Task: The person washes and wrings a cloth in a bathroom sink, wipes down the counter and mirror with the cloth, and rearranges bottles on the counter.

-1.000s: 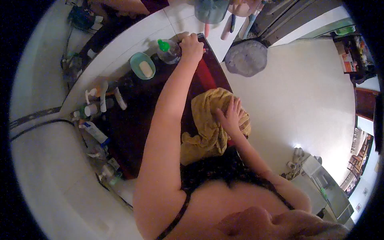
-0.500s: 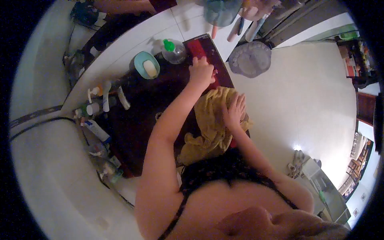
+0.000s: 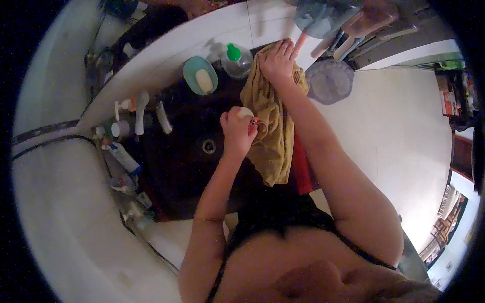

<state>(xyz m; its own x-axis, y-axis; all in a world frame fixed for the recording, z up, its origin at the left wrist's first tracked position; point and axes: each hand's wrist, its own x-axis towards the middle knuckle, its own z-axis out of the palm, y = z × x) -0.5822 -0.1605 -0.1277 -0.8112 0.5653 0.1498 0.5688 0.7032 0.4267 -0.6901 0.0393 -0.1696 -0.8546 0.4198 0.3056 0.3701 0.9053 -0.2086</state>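
My left hand [image 3: 239,132] is closed round a small white, round-topped thing [image 3: 245,112]; a bit of orange-red shows by the thumb, and I cannot tell its kind. It is held over the dark basin counter [image 3: 187,177], beside a yellow-brown cloth [image 3: 273,146]. My right hand [image 3: 277,63] lies flat on the cloth's far end, fingers stretched toward the counter's back corner. The cloth runs rumpled along the counter's right side, with a red strip [image 3: 301,166] bare beside it. A clear bottle with a green top [image 3: 236,63] stands left of my right hand.
White soap [image 3: 204,81] sits in a teal dish [image 3: 191,68] near the back wall. A drain [image 3: 209,146] shows in the basin. Tubes and bottles [image 3: 121,156] line the left edge. Cups with brushes [image 3: 318,22] hang at the back right, above a translucent bowl [image 3: 331,81].
My right hand has pushed the cloth forward to the back corner, covering the far red strip. My left hand has drawn back toward me and now holds the white thing.
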